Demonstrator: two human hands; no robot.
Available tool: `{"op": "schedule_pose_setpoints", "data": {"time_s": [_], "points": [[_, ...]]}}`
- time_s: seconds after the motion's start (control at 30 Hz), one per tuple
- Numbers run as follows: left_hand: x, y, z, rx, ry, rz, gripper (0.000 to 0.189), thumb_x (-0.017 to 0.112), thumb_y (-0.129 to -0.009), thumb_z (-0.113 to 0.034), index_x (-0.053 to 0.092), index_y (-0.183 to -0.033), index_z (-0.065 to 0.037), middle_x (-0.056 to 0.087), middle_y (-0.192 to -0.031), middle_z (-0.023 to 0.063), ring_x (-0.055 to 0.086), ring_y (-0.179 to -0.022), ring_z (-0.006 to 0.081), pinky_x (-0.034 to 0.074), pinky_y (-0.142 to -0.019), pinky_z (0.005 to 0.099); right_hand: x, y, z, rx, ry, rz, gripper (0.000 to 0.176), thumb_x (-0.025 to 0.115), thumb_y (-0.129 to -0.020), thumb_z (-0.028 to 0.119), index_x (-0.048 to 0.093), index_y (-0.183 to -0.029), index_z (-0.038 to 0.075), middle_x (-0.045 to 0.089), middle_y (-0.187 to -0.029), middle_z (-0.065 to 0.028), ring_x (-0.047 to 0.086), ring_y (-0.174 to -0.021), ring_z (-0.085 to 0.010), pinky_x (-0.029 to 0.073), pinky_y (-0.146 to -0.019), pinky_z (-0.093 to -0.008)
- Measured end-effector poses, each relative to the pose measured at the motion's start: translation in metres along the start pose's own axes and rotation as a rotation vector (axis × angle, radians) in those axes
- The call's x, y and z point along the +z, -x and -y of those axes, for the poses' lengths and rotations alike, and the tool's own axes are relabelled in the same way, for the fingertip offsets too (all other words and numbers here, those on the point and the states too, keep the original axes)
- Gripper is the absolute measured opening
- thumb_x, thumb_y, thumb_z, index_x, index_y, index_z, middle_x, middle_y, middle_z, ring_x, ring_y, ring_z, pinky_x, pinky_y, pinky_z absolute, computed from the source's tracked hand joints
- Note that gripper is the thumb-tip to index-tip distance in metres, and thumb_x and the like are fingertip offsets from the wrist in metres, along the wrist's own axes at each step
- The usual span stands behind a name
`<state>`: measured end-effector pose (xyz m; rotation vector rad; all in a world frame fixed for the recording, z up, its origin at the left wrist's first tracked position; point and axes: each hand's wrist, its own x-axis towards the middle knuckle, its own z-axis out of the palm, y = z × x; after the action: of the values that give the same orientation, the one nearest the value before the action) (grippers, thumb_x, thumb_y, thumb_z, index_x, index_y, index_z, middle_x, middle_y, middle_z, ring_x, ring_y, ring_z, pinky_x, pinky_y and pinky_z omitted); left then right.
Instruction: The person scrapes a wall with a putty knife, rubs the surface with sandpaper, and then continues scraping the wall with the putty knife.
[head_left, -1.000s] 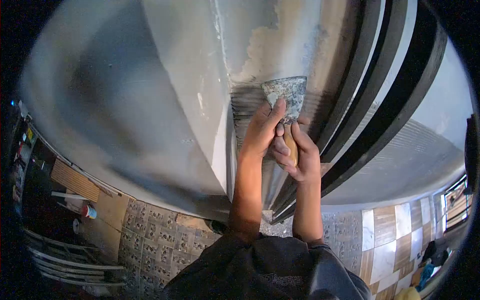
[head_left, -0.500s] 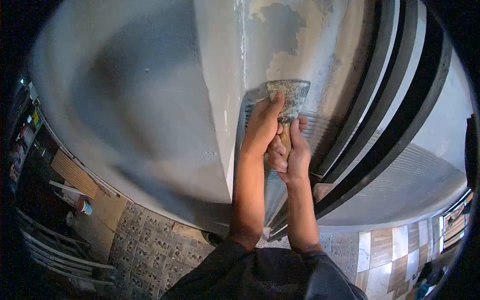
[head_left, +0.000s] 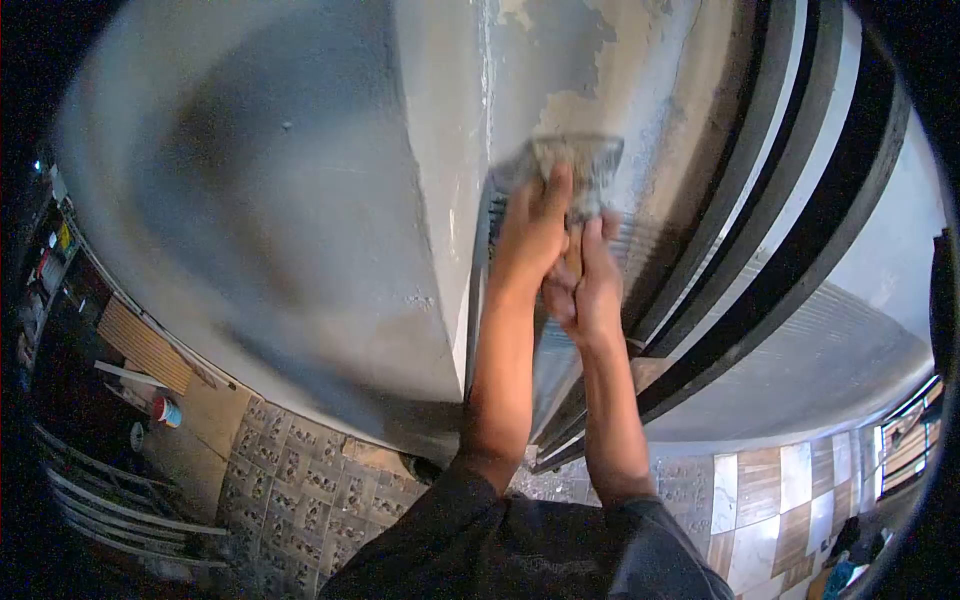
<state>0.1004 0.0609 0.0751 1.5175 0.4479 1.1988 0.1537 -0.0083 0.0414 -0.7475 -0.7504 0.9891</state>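
A putty knife (head_left: pixel 583 165) with a wide, paint-crusted blade and a wooden handle is held against the wall (head_left: pixel 575 60), its wide edge pointing up. My right hand (head_left: pixel 592 280) is wrapped round the handle. On the left side of the blade, my left hand (head_left: pixel 535 225) grips it with the thumb laid along the face. Both hands and the blade are somewhat blurred. Above the blade the wall surface is patchy, with grey and beige areas of peeled coating. A ribbed surface shows behind my hands.
Dark curved bars (head_left: pixel 790 250) run close by on the right. A smooth grey wall face (head_left: pixel 300 190) with a corner edge lies to the left. Patterned tiles (head_left: pixel 310 480) cover the floor below; a small bucket (head_left: pixel 167 411) stands at the lower left.
Both hands have moved up the wall a little with the putty knife, and the blade sits higher. The grip looks the same. The view has shifted slightly.
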Motion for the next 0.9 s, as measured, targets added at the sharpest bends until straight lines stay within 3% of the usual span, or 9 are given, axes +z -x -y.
{"op": "schedule_pose_setpoints", "data": {"time_s": [0.1,0.2,0.37,0.47,0.53,0.7,0.77,0.83,0.9], "points": [[0.001,-0.003,-0.020,0.062,0.166,0.070,0.056,0.045,-0.087,-0.054,0.057,-0.081,0.001,0.050,-0.057,0.0031,0.044,-0.044,0.0105,0.034,-0.040,0.0251,0.016,-0.004,0.014,-0.010,-0.041,0.076,0.041,0.027,-0.095,0.047,0.047,-0.079,0.015,0.036,-0.050,0.0044,0.024,-0.031,-0.0065,0.017,-0.028,-0.0198],[0.000,0.006,-0.004,-0.071,-0.029,-0.001,0.052,0.046,-0.089,-0.049,0.057,-0.083,0.002,0.051,-0.060,0.0024,0.041,-0.044,0.0075,0.032,-0.040,0.0241,0.006,0.008,-0.001,-0.016,-0.024,-0.011,0.041,0.026,-0.095,0.047,0.047,-0.079,0.015,0.036,-0.051,0.0046,0.024,-0.031,-0.0058,0.018,-0.028,-0.0194],[-0.002,0.006,-0.004,-0.078,0.062,0.040,0.050,0.047,-0.089,-0.047,0.056,-0.084,0.002,0.050,-0.060,0.0015,0.039,-0.045,0.0071,0.030,-0.038,0.0241,0.007,0.006,0.000,-0.064,0.019,-0.002,0.040,0.026,-0.095,0.046,0.046,-0.081,0.014,0.035,-0.051,0.0053,0.022,-0.032,-0.0050,0.017,-0.029,-0.0187],[0.001,0.002,0.007,0.062,-0.049,0.028,0.050,0.046,-0.089,-0.047,0.056,-0.084,0.002,0.050,-0.060,0.0025,0.040,-0.045,0.0091,0.031,-0.040,0.0259,-0.001,0.010,-0.003,-0.009,-0.006,0.001,0.040,0.026,-0.095,0.046,0.046,-0.082,0.014,0.036,-0.053,0.0053,0.024,-0.035,-0.0044,0.017,-0.030,-0.0190],[0.005,0.010,-0.004,-0.042,-0.038,-0.028,0.050,0.047,-0.089,-0.046,0.057,-0.082,0.002,0.052,-0.061,0.0047,0.042,-0.048,0.0111,0.034,-0.043,0.0284,-0.001,0.011,0.001,-0.017,0.028,0.009,0.040,0.027,-0.095,0.046,0.047,-0.083,0.014,0.036,-0.054,0.0053,0.025,-0.035,-0.0042,0.018,-0.030,-0.0190],[0.011,0.007,0.015,-0.012,-0.071,-0.063,0.052,0.047,-0.089,-0.047,0.057,-0.084,0.004,0.053,-0.061,0.0060,0.045,-0.049,0.0119,0.035,-0.044,0.0297,-0.008,0.010,-0.004,0.022,-0.007,-0.062,0.040,0.027,-0.095,0.047,0.048,-0.087,0.014,0.039,-0.057,0.0048,0.026,-0.037,-0.0046,0.019,-0.032,-0.0189],[0.011,0.006,0.013,0.111,-0.016,-0.078,0.054,0.045,-0.090,-0.049,0.058,-0.085,0.003,0.053,-0.063,0.0070,0.046,-0.053,0.0129,0.037,-0.048,0.0312,-0.009,0.000,-0.002,0.009,-0.006,-0.033,0.040,0.027,-0.095,0.047,0.048,-0.089,0.014,0.039,-0.058,0.0048,0.027,-0.038,-0.0047,0.020,-0.032,-0.0189],[0.007,0.006,-0.002,-0.033,-0.130,-0.044,0.054,0.044,-0.090,-0.048,0.058,-0.087,0.003,0.055,-0.066,0.0083,0.049,-0.060,0.0144,0.041,-0.056,0.0329,-0.009,-0.002,-0.002,0.039,-0.023,0.009,0.039,0.027,-0.095,0.047,0.047,-0.092,0.014,0.041,-0.061,0.0048,0.028,-0.039,-0.0049,0.020,-0.032,-0.0190],[0.011,0.003,0.004,0.154,-0.030,-0.108,0.054,0.049,-0.085,-0.053,0.059,-0.097,-0.001,0.054,-0.078,0.0047,0.043,-0.060,0.0111,0.034,-0.049,0.0246,-0.008,0.001,-0.001,0.002,-0.033,0.046,0.040,0.027,-0.095,0.047,0.047,-0.091,0.013,0.041,-0.059,0.0046,0.028,-0.037,-0.0060,0.021,-0.031,-0.0197]]}}
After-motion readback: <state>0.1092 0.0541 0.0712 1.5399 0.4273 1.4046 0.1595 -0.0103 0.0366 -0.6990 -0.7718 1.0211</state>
